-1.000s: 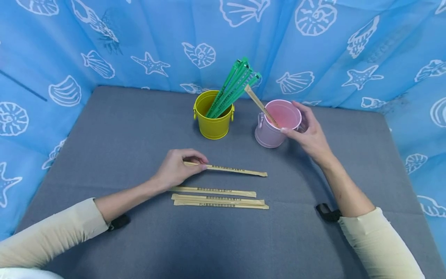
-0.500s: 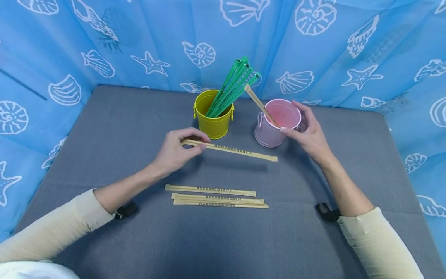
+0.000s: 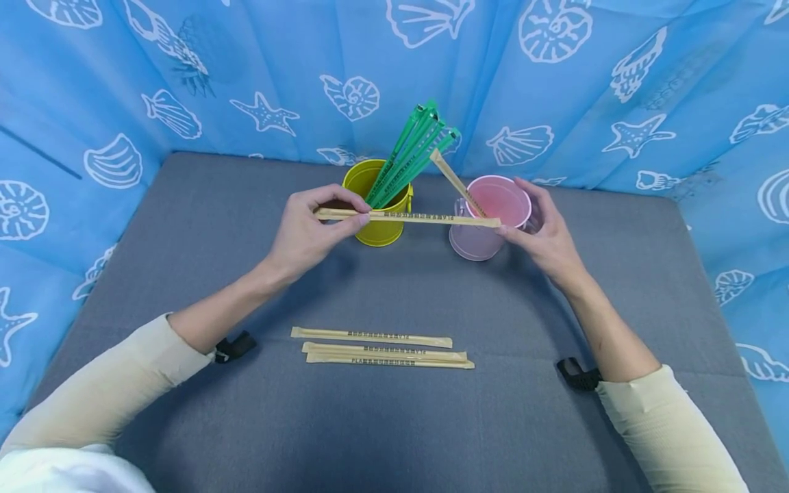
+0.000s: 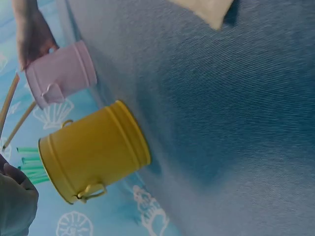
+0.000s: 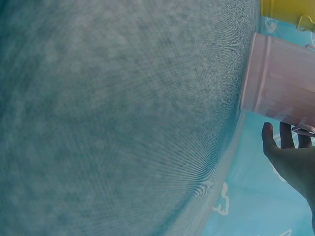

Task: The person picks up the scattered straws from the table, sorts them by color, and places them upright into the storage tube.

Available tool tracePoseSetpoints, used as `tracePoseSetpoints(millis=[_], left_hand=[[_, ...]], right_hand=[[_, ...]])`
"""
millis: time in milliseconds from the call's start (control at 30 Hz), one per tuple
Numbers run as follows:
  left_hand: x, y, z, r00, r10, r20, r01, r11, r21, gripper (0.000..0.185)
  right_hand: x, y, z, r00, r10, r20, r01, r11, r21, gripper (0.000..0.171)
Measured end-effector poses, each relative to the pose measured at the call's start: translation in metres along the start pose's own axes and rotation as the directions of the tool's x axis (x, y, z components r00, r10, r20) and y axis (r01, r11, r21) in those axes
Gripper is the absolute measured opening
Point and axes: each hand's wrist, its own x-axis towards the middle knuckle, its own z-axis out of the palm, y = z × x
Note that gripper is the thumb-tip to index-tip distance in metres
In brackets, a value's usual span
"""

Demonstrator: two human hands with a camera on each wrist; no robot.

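**Wrapped stick lifted toward the pink pail**

Head view: the left hand pinches a wrapped chopstick pair level above the table, its tip at the pink pail, which the right hand cups steady.

Left wrist: yellow pail nearby.

Right wrist: fingers curve beside the pail.

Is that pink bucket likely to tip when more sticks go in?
Probably. The pink bucket looks small and light, and its one stick leans far over the rim. The right hand steadies its side, which should prevent tipping.
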Motion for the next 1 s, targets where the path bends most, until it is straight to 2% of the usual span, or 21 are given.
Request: tracePoseSetpoints(millis=[167,233,433,567,733,1000], left_hand=[[0.011,0.011,0.000,1.000,0.003,-0.020,-0.003,1.000,-0.009,0.011],[0.016,0.012,-0.001,1.000,-0.008,-0.021,0.009,1.000,0.027,0.012],[0.038,-0.004,-0.002,0.999,-0.027,0.034,0.020,0.984,0.175,0.010],[0.052,-0.014,0.002,0.997,0.005,0.081,-0.022,0.977,0.211,0.006],[0.063,-0.019,0.013,0.994,0.011,0.112,-0.030,0.985,0.172,0.005],[0.075,-0.020,0.026,0.994,-0.014,0.107,-0.002,0.989,0.150,0.006]], right_hand=[[-0.001,-0.002,0.001,1.000,0.010,0.002,-0.010,1.000,-0.003,0.080],[0.000,-0.002,0.002,1.000,0.018,-0.001,-0.018,1.000,-0.011,0.080],[0.000,-0.003,0.002,0.999,0.039,-0.002,-0.039,0.999,0.011,0.079],[-0.001,-0.003,0.001,0.999,0.048,-0.005,-0.048,0.999,0.015,0.079],[-0.001,-0.002,0.000,0.998,0.055,-0.004,-0.055,0.998,0.001,0.080],[0.001,-0.001,0.001,0.999,0.053,-0.010,-0.053,0.999,-0.009,0.081]])
